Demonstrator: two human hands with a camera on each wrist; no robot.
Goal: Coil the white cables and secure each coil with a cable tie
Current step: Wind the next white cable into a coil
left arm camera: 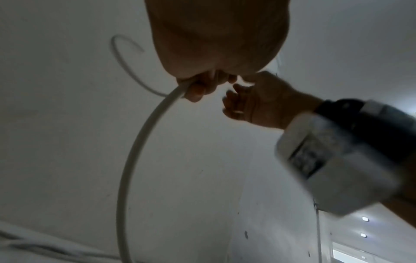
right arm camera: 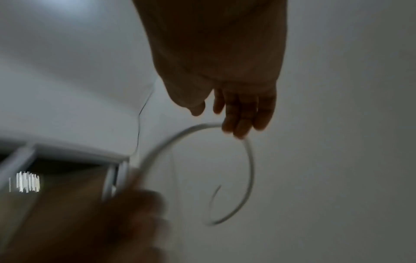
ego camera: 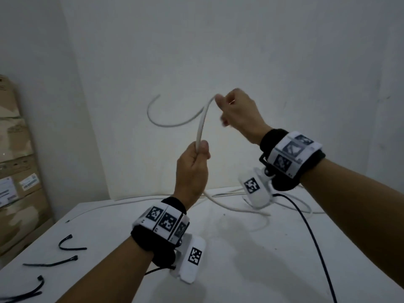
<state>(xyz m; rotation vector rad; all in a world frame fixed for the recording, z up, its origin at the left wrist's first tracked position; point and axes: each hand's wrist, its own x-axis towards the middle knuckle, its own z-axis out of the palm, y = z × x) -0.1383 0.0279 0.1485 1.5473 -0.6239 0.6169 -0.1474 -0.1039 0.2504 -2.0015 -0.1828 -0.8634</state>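
Your black plastic cable ties (ego camera: 52,263) lie on the white table (ego camera: 251,270) at far left, within reach for later. Your left hand (ego camera: 192,169) grips the stiff white cable (ego camera: 202,124), fingers curled round it, anchoring the loop. Your right hand (ego camera: 238,112) pinches the cable higher up, probably bending the free tail leftward into a coil.

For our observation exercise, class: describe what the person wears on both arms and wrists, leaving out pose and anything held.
Both forearms are bare, without sleeves. The left hand and right hand each have a black padded wristband wrapped by a white strap printed with square black-and-white markers. A white camera housing bearing one such marker hangs under each wrist. A thin dark cable trails from the right unit.
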